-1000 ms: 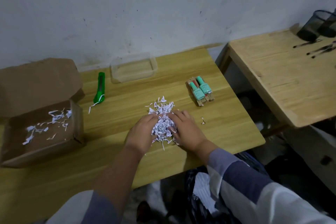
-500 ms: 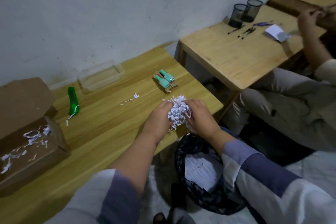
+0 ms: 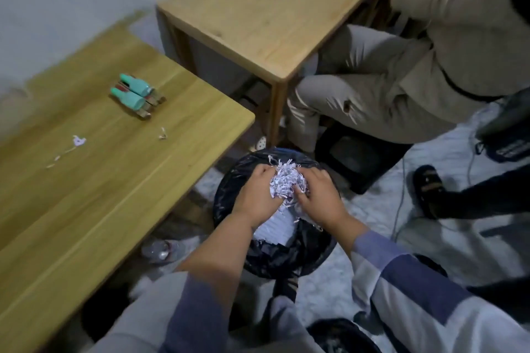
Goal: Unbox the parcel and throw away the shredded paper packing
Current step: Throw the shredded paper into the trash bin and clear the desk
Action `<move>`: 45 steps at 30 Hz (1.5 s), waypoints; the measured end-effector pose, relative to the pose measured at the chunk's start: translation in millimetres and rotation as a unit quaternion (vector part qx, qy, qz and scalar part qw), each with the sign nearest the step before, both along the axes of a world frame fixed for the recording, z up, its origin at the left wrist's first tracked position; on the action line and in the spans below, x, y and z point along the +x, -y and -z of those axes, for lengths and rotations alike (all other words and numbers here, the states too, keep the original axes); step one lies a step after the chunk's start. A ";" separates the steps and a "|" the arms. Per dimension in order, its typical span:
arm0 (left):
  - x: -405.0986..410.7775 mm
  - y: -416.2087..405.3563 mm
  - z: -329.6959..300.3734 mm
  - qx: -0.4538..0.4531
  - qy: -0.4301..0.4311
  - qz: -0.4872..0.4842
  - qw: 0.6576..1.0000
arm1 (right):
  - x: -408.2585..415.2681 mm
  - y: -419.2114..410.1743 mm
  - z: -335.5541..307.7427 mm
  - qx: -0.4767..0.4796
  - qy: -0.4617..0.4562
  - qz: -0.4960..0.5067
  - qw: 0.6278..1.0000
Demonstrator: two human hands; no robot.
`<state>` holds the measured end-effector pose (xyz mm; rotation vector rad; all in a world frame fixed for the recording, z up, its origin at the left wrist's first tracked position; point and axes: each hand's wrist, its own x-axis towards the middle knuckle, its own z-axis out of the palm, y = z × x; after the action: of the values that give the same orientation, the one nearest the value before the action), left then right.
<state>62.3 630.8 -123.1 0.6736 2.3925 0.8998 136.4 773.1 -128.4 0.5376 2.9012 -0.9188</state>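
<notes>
A wad of white shredded paper (image 3: 285, 182) is pressed between my left hand (image 3: 258, 195) and my right hand (image 3: 319, 195), both closed around it. The hands hold it directly over a round bin lined with a black bag (image 3: 229, 189), which stands on the floor off the table's right end. White paper (image 3: 275, 228) lies inside the bin under my hands. A few stray shreds (image 3: 78, 141) lie on the wooden table (image 3: 100, 195). The parcel box is out of view.
Two teal-capped bottles (image 3: 134, 94) lie on the table's far side. A second wooden table (image 3: 258, 23) stands behind, with pens and a white pad. A seated person in beige (image 3: 401, 66) is at the right. Someone's sandalled foot (image 3: 430, 186) is on the floor.
My hands gathered the shredded paper off the table, lifted it and carried it right and down over the bin. The view swung right, so the box and green cutter left the frame.
</notes>
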 end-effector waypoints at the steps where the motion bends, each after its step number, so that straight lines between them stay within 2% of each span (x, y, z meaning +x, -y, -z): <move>1: 2.5 -6.9 20.6 -0.006 0.026 -0.015 1.000 | 2.6 -4.9 19.4 -0.015 0.026 0.015 0.999; 8: 3.2 -27.8 198.2 -0.050 0.132 -0.067 0.988 | 1.9 -23.1 196.3 -0.129 0.169 0.084 0.973; 12: 0.7 -23.6 283.4 -0.086 0.158 -0.059 0.982 | -10.2 -19.0 280.9 -0.209 0.258 0.115 0.936; 15: -0.1 -19.8 321.2 -0.115 0.171 -0.051 0.977 | -13.6 -18.6 318.2 -0.198 0.300 0.137 0.923; 19: 2.5 -17.2 330.0 -0.130 0.201 -0.040 0.970 | -13.0 -18.3 323.9 -0.199 0.282 0.173 0.922; 26: -0.2 -15.1 258.3 -0.128 0.189 -0.008 0.973 | -10.0 -14.5 257.8 -0.184 0.246 0.177 0.935; 29: -1.7 -10.6 202.4 -0.118 0.205 -0.007 0.972 | -12.1 -14.5 204.5 -0.172 0.195 0.184 0.948; 36: -0.7 6.9 68.2 -0.092 0.176 -0.015 0.980 | -19.9 -1.4 65.0 -0.184 0.095 0.193 0.959; 41: -8.0 40.6 -29.7 -0.069 0.102 -0.008 0.992 | -24.6 33.4 -34.0 -0.152 0.089 0.115 0.977; 45: -19.5 83.5 -85.9 -0.042 0.041 -0.039 0.998 | -44.5 77.8 -98.3 -0.119 0.069 0.027 0.990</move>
<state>42.8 547.2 -37.2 0.5055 2.3830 0.8373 92.0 695.3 -30.1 0.6355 2.6194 -1.1659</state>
